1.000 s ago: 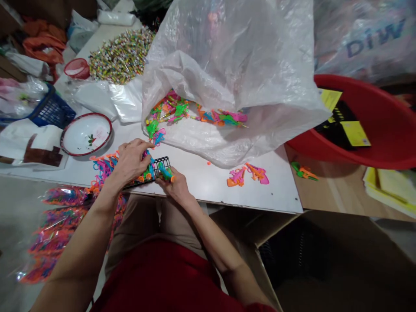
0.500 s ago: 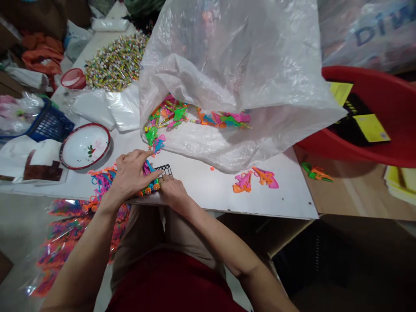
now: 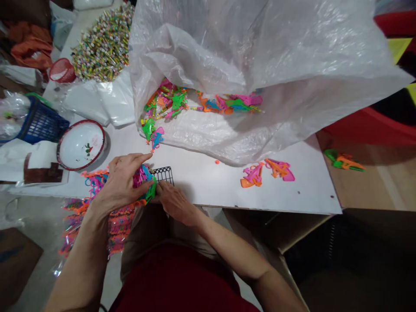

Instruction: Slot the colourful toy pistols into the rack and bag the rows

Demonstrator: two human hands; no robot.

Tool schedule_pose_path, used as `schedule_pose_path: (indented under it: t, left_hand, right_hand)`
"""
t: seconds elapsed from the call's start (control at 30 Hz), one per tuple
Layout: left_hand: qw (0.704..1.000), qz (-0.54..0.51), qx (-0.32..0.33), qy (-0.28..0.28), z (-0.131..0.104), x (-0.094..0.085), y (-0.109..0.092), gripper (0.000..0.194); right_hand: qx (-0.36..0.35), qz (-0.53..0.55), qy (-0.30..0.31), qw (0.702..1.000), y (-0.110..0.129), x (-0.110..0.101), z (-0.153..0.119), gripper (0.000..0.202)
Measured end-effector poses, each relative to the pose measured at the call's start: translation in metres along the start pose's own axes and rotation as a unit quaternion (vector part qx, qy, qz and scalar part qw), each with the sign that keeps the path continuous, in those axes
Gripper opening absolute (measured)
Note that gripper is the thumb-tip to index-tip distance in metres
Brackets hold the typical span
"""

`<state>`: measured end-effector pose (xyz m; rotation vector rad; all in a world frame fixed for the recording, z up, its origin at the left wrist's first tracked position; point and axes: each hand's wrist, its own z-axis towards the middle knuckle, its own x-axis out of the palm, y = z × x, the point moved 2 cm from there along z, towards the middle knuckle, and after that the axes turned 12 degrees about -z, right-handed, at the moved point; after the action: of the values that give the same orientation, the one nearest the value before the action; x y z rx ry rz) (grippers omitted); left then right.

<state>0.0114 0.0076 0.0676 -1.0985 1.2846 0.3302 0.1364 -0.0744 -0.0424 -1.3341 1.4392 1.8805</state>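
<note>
My left hand (image 3: 121, 182) lies over a row of small bright plastic toys (image 3: 141, 175), thumb against a green toy (image 3: 151, 190) at the row's right end, the other fingers across the top. Under and behind the row, a black wire rack (image 3: 164, 173) shows its right end. My right hand (image 3: 175, 203) is at the green end, fingers curled in beside it; what its fingertips hold is hidden. More pink, blue and orange toys (image 3: 95, 182) stick out left of my left hand. A pink and blue toy (image 3: 157, 138) lies just beyond the rack.
A large clear plastic bag (image 3: 211, 143) with toys inside spreads across the back of the white table (image 3: 208, 186). Two pink and orange toys (image 3: 251, 175) lie at right. An enamel bowl (image 3: 81, 145), blue basket (image 3: 45, 121) and pile of small printed pieces (image 3: 102, 47) are at left.
The view has shifted and come closer. A green toy now shows at the right end of the row, between my thumb and my right hand. My left hand stays over the row.
</note>
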Motion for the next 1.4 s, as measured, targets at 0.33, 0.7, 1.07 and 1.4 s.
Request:
schedule_pose_path:
  t: [0.33, 0.7, 1.07, 1.4]
  left_hand:
    - [1.0, 0.004, -0.003, -0.003, -0.001, 0.001, -0.001, 0.062]
    - [0.993, 0.006, 0.045, -0.11, 0.002, 0.02, 0.013, 0.034]
    - [0.994, 0.019, 0.07, -0.079, 0.028, 0.032, -0.027, 0.034]
    - [0.993, 0.031, 0.079, -0.085, 0.023, 0.021, -0.029, 0.04]
  right_hand:
    - [0.035, 0.206, -0.147, 0.967, 0.002, 0.032, -0.014, 0.056]
    - [-0.016, 0.078, -0.067, 0.995, -0.037, -0.018, -0.013, 0.047]
    - [0.225, -0.268, -0.025, 0.936, -0.184, -0.136, 0.105, 0.037]
    - [0.319, -0.225, -0.017, 0.92, -0.157, -0.119, 0.02, 0.031]
